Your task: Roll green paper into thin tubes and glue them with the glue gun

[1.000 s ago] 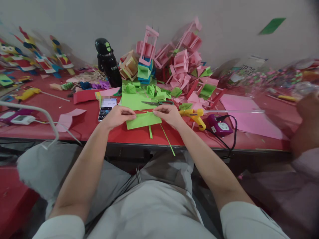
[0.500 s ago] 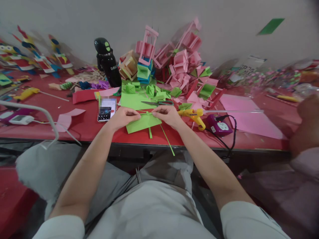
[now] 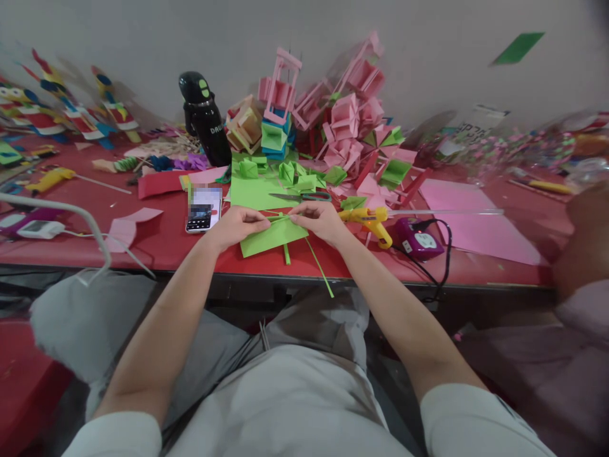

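Both hands meet over a green paper sheet (image 3: 273, 236) that lies tilted on the red surface (image 3: 166, 244) near its front edge. The left hand (image 3: 235, 225) is closed in a pinch on the sheet's upper edge, and the right hand (image 3: 321, 221) pinches the same edge just beside it, their fingertips nearly touching; whether a fold or a separate thin strip runs between them is too small to tell. Two narrow green strips (image 3: 320, 268) lie below the sheet, one reaching past the surface's edge. A phone (image 3: 204, 209) lies just left of the left hand, and scissors (image 3: 299, 197) rest on a larger green sheet (image 3: 254, 193) behind the hands. A yellow glue gun (image 3: 371, 221) sits just right of the right hand, beside a purple corded box (image 3: 421, 241). Further back stand a black bottle (image 3: 205, 120) and a heap of pink and green folded paper pieces (image 3: 342, 120). Another person's arm (image 3: 578, 254) shows blurred at the far right.
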Demonstrator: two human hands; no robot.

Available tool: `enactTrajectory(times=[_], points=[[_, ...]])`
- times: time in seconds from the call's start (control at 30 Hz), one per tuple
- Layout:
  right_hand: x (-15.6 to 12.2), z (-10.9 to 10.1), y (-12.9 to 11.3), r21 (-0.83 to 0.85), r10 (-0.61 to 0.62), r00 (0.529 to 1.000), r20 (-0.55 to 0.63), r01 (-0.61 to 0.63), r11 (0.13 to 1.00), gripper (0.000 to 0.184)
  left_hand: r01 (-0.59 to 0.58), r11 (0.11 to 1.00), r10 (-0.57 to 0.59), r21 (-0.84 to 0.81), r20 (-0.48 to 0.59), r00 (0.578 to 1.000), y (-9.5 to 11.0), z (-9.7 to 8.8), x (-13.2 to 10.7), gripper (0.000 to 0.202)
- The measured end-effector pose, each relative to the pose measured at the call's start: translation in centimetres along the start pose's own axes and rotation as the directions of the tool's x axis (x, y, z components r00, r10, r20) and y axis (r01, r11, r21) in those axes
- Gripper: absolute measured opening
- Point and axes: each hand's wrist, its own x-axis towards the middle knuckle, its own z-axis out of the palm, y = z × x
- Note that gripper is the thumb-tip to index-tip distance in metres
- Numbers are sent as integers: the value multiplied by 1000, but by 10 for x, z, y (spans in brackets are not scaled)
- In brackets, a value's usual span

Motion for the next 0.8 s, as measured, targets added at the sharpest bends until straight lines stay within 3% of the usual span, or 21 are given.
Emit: enactTrajectory(times=[0.17, 0.5, 0.8], points=[[0, 0, 0, 3, -9, 1000, 1, 9, 1000, 32, -41, 996, 45, 76, -48, 998, 2, 2, -1, 39], [0, 0, 0, 3, 4, 1000, 14, -4, 1000, 33, -95, 987, 97, 131, -16, 995, 11, 7, -3, 36], [-2, 5, -2, -35, 46, 986, 158, -41, 999, 32, -197, 950, 186, 243, 65, 980, 20, 22, -7, 35]])
